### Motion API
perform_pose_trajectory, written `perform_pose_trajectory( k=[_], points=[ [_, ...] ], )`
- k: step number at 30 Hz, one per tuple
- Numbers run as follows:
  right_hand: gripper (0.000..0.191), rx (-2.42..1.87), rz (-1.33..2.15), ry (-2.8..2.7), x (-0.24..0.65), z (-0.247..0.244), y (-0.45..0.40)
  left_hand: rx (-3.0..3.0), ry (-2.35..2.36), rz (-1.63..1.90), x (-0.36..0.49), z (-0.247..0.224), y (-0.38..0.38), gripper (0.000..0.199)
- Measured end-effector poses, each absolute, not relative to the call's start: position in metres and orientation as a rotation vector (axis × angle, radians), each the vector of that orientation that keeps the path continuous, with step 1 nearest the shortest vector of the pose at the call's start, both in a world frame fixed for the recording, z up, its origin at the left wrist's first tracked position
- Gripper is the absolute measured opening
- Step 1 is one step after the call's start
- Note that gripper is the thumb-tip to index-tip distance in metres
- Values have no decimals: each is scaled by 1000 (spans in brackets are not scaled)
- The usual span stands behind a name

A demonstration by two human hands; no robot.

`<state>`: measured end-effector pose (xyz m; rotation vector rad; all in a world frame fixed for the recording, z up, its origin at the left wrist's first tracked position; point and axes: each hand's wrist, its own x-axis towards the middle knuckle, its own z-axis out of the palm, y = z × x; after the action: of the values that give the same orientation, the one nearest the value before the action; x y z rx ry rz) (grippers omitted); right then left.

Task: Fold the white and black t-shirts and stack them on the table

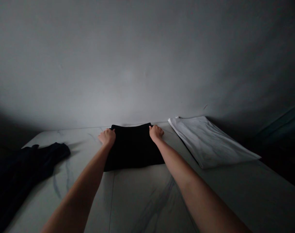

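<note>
Up at the far corners of a folded black garment (132,150) is where both hands sit. The left hand (107,137) is on the far-left corner and the right hand (156,132) on the far-right one, fingers (111,131) bunched together and curled over the edge, no spread at all, though honestly I can't tell from this angle if they're actually pinching the fabric. The garment lies straight ahead between the arms, its longer side seemingly running left to right, and neither hand is clearly nearer. Off to the left a crumpled dark garment (28,171) lies on the marble-look worktop (137,207), with a folded white cloth (210,142) to the right, below a grey wall (137,64).
</note>
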<state>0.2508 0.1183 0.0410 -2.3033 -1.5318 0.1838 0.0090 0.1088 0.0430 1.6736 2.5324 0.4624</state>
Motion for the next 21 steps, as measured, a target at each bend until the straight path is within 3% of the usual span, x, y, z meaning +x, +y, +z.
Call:
perform_pose_trajectory(
  k=[11,18,21],
  points=[
    [27,-2046,209,-1414,255,57,109,1718,2245,950,15,77,88,35],
    [27,-1690,29,-1286,295,133,87,1822,1729,1588,14,157,71,14],
    [22,-1590,-15,-1258,322,172,77,1786,1448,1702,24,190,62,12]
  ],
)
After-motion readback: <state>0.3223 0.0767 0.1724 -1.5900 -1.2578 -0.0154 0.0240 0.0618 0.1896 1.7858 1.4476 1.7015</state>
